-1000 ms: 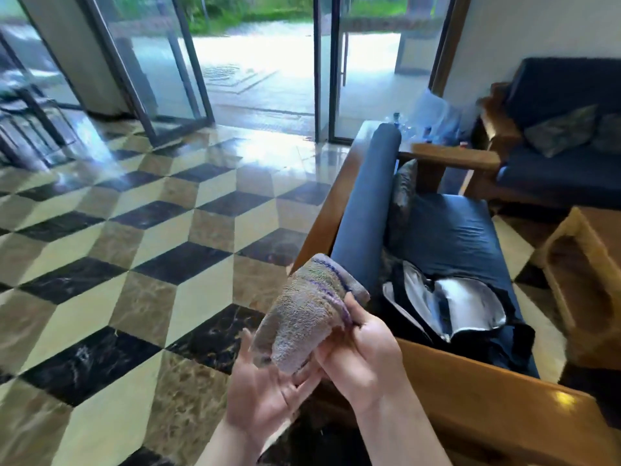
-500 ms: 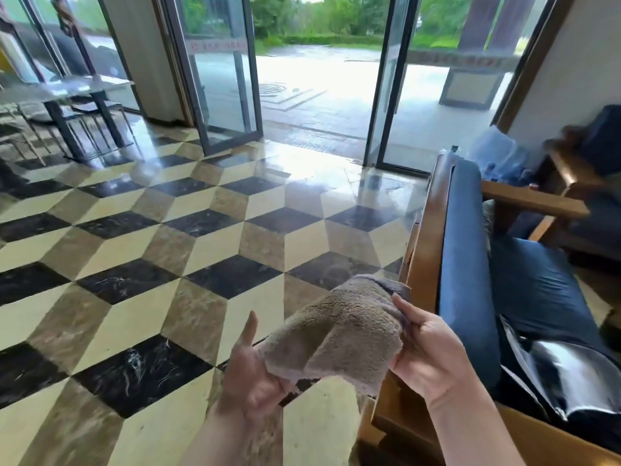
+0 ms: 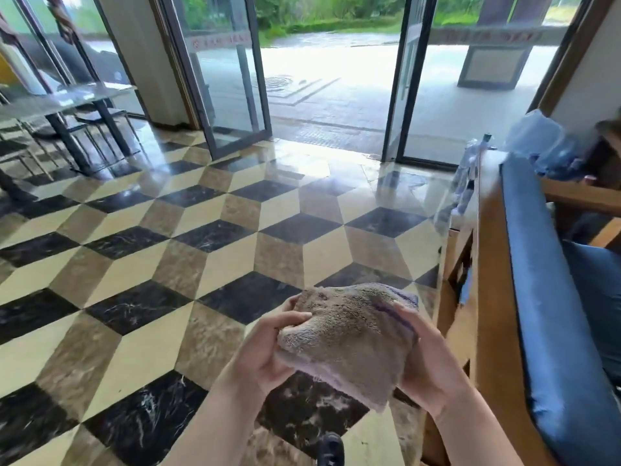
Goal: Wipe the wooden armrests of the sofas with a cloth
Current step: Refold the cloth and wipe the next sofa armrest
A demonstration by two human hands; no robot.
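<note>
Terry cloth (image 3: 349, 334), grey-brown, folded — held flat in front of the person, left of the sofa (image 3: 487, 297) frame and apart from it. Left hand (image 3: 268, 344) pinches its near-left corner; right hand (image 3: 426, 361) closes around its right edge. A second ago the right hand alone gripped it, bunched, beside the sofa's backrest; refolding looks finished, wiping not yet begun. Containers: clear plastic bags (image 3: 541, 142) past the sofa's far end, contents unreadable.
</note>
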